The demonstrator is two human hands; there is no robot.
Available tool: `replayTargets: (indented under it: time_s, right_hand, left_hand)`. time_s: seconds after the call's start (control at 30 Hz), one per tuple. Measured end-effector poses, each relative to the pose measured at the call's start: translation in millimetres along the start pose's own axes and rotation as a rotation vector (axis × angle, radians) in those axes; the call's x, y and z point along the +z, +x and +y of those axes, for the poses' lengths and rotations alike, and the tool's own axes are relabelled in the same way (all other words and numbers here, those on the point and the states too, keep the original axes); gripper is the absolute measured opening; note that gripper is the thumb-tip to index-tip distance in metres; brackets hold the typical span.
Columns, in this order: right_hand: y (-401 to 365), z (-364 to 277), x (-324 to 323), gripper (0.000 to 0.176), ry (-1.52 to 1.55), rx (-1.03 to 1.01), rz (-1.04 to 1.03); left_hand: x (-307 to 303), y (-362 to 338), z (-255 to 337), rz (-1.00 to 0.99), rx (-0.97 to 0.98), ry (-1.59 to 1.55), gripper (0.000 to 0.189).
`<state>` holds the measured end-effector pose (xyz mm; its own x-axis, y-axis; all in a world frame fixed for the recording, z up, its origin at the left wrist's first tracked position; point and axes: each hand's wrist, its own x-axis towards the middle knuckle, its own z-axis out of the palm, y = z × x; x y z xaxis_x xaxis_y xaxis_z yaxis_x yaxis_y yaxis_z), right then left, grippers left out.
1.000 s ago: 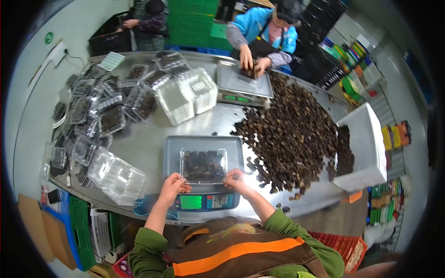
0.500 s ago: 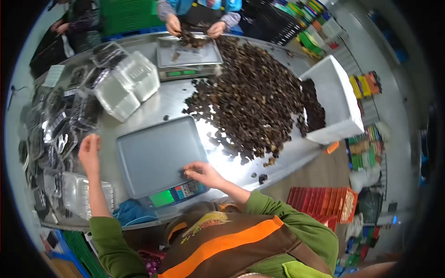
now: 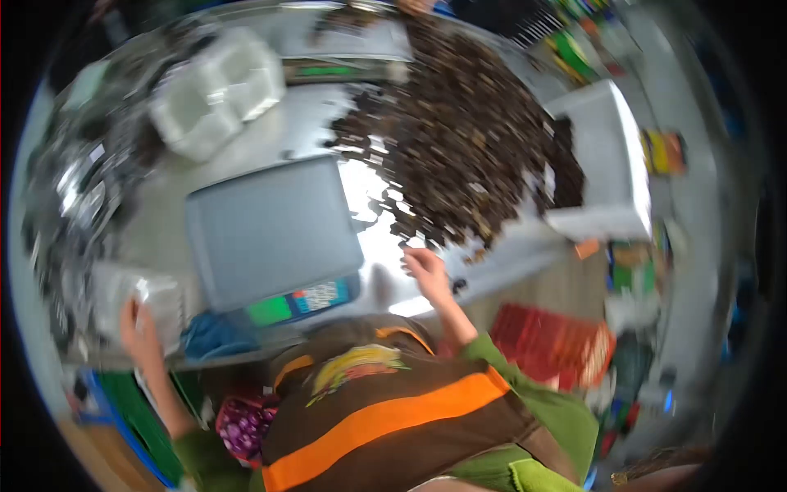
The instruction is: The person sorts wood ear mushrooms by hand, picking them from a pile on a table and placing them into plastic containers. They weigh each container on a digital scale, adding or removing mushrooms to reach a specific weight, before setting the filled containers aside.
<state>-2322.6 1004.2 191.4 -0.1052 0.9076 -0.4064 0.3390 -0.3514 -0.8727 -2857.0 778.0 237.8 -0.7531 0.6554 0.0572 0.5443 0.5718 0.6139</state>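
My left hand (image 3: 141,332) is at the lower left, overlapping a clear plastic container (image 3: 168,299); motion smears its fingers. My right hand (image 3: 428,275) hovers over the metal table between the scale and the pile, its fingers loosely bent and no held object showing. Between my hands stands a digital scale with a bare grey tray (image 3: 275,234) and a lit green display (image 3: 269,311). Beyond my right hand spreads a large heap of dark brown, mushroom-like pieces (image 3: 459,139), a few of them loose near my fingertips.
A white box (image 3: 611,172) lies at the heap's right end. Open clear containers (image 3: 217,98) and many more packs (image 3: 90,180) cover the left side. A second scale (image 3: 344,70) stands at the far edge, near another person's hand (image 3: 416,6). A blue cloth (image 3: 217,334) lies at the near edge.
The view has tilted down. My left hand has come down onto the clear container. My right hand has left the scale's tray edge and moved right, towards the heap's near edge.
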Motion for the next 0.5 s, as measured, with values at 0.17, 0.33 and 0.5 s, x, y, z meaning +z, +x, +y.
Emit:
replayTargets:
  time_s: [0.17, 0.33, 0.5]
  right_hand:
    - [1.2, 34.4, -0.9, 0.021, -0.283, -0.141, 0.038]
    - [1.8, 54.6, -9.4, 0.024, -0.234, -0.150, 0.275]
    - [2.7, 74.9, -34.9, 0.061, -0.524, -0.129, 0.651]
  left_hand:
    - [-5.8, -40.0, -99.4, -0.221, 0.144, 0.449, 0.028]
    - [-9.1, -37.2, -50.5, -0.062, 0.163, 0.597, 0.044]
    - [-29.8, -15.3, -23.4, -0.037, 0.089, 0.537, 0.045]
